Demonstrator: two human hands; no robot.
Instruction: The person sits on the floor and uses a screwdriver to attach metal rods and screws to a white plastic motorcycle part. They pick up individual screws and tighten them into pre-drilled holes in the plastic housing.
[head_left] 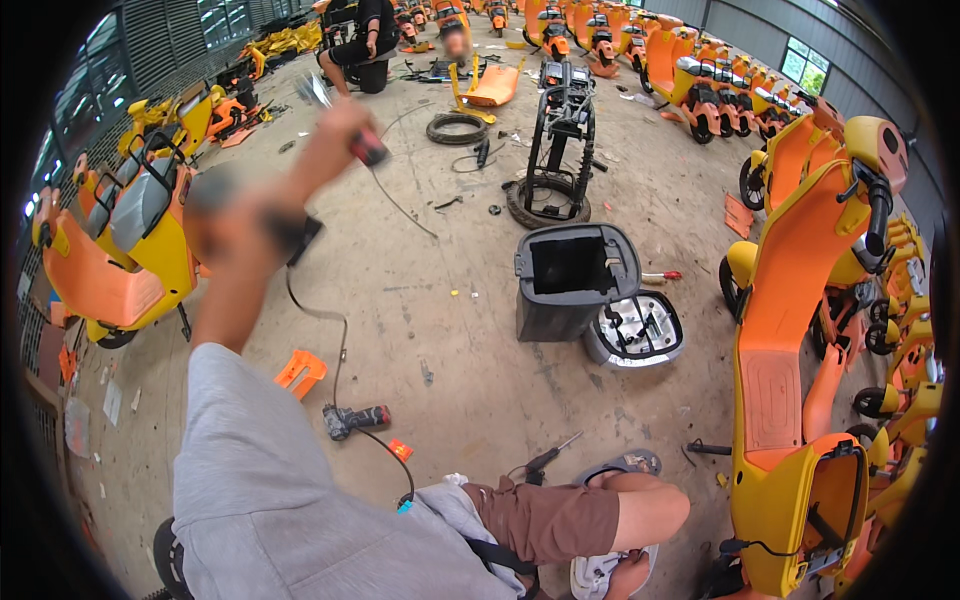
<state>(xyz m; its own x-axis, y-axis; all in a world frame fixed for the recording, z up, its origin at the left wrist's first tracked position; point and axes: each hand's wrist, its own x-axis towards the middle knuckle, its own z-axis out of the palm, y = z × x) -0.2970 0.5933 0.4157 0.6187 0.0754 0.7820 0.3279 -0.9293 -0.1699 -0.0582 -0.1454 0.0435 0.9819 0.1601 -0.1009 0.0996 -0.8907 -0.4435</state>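
My left hand (343, 125) is raised at the upper left, at the end of an outstretched arm, and its fingers are closed. It holds a tool with a red-and-black grip (369, 149). A silvery, smeared end (314, 90) shows on the other side of the hand, and the tool's exact kind does not show. Part of the forearm is blurred, with a dark object (300, 240) and a cable (345, 335) at it. My right hand is not in view. Nearest below the arm lie an orange plastic piece (302, 372) and a cordless drill (352, 421).
A black bin-like box (530, 320) stands beside an upturned lid (637, 355). Behind are a black scooter frame (548, 140) and a tyre (457, 128). Yellow-orange scooters (780, 390) line both sides. A person in black (365, 50) crouches far off. A screwdriver-like tool (545, 459) lies by my legs.
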